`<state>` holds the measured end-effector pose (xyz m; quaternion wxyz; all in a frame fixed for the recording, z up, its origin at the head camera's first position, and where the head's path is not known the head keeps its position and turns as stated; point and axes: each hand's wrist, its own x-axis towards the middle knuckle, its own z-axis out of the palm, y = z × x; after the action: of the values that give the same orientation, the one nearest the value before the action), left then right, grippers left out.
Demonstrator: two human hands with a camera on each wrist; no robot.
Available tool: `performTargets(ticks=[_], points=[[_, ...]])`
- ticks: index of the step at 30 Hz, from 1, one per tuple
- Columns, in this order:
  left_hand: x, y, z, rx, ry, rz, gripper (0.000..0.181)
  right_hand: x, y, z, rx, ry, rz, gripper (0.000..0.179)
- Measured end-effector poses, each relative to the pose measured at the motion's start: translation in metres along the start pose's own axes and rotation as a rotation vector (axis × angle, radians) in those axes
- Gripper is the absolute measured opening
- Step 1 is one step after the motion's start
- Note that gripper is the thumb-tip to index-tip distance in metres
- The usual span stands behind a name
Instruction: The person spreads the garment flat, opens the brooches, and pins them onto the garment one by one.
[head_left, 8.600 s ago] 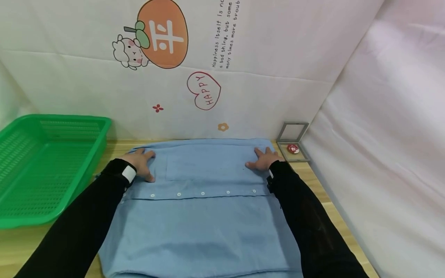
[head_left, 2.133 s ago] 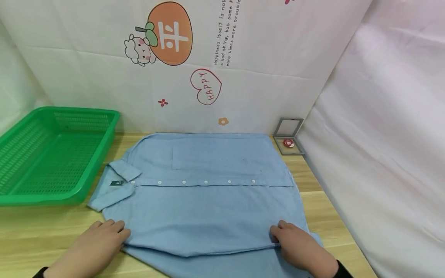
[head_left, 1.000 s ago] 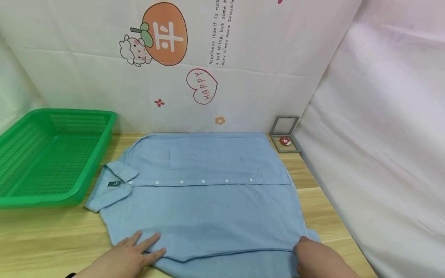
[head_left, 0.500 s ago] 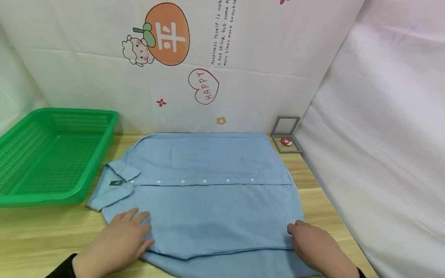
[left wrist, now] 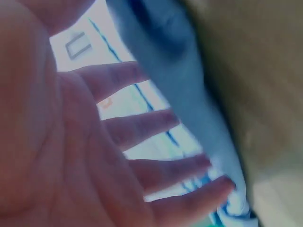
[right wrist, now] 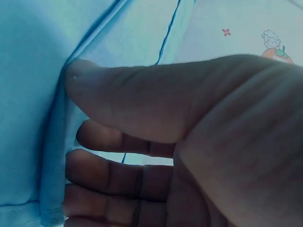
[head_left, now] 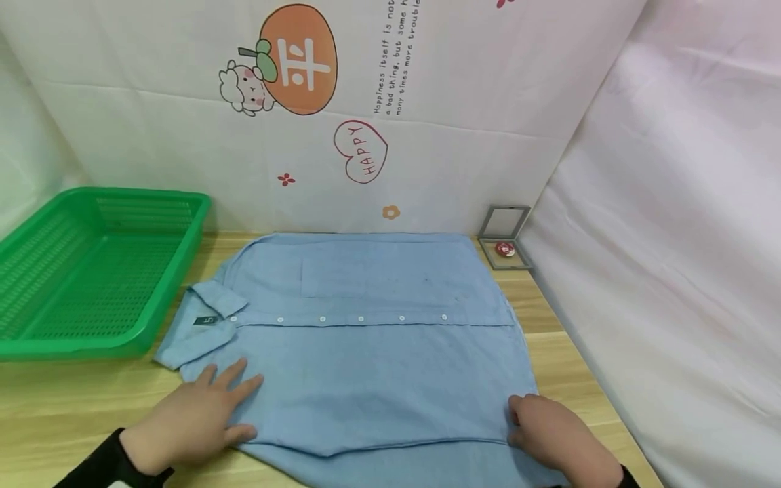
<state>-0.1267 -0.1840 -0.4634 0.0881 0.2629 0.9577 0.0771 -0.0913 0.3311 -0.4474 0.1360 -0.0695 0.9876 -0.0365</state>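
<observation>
Left wrist: left hand (left wrist: 92,146) palm-side, apparently touching shirt (left wrist: 170,66); head: hand's back.

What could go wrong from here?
The light blue shirt has a wavy fold edge along its near side, which might set as a crooked crease. The left hand is spread over the collar end, while the right hand grips the opposite end; uneven pulling could skew the button row.

shirt (head_left: 378,373) on table (head_left: 570,373) | basket (head_left: 91,349) left | disc (head_left: 505,249) in case (head_left: 512,267), back right
</observation>
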Motion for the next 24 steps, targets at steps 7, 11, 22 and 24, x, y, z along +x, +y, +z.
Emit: performTargets(ticks=[7,11,22,24], points=[[0.009,-0.022,-0.008,0.093,0.185,-0.049,0.066,0.004,0.000,0.000,-0.009,0.001,0.003,0.029],[0.013,-0.039,-0.008,0.050,0.073,-0.117,0.080,0.005,0.000,0.001,0.003,-0.013,0.019,0.030],[0.083,-0.045,-0.060,-0.026,0.217,-0.061,0.021,0.005,0.001,0.004,0.017,-0.012,0.029,0.030],[0.109,-0.053,-0.068,-0.078,0.267,-0.098,0.019,0.005,0.002,0.005,0.017,-0.004,0.032,0.031]])
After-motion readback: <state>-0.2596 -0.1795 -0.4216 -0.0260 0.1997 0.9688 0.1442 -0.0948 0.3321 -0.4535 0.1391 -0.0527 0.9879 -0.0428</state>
